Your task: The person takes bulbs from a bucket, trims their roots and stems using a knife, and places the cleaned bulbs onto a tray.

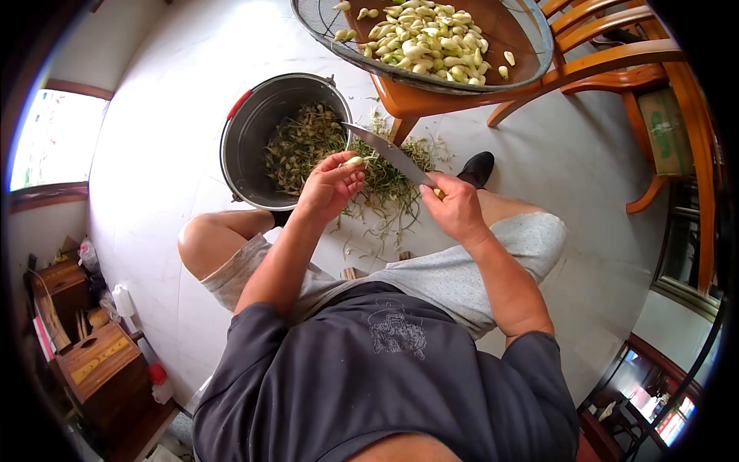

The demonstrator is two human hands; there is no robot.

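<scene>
Between the thumb and fingers of my left hand point(332, 187) is a small pale bulb point(354, 161), which looks like a shallot or small onion. My right hand point(456, 209) is wrapped round the handle of a knife point(394, 156). Its broad blade slants up and left, with the tip near the bucket's rim, apart from the bulb. Below and beyond my hands stands a metal bucket point(233, 165) partly filled with dry stalks and trimmings. More green and brown trimmings point(392, 185) lie heaped on the floor to its right, under the blade.
A round mesh sieve point(327, 35) holding many peeled bulbs point(431, 42) rests on a wooden chair point(400, 100) ahead. Another wooden chair point(608, 61) stands at the right. Wooden boxes point(100, 358) are at the lower left. Pale tiled floor point(162, 131) surrounds the bucket.
</scene>
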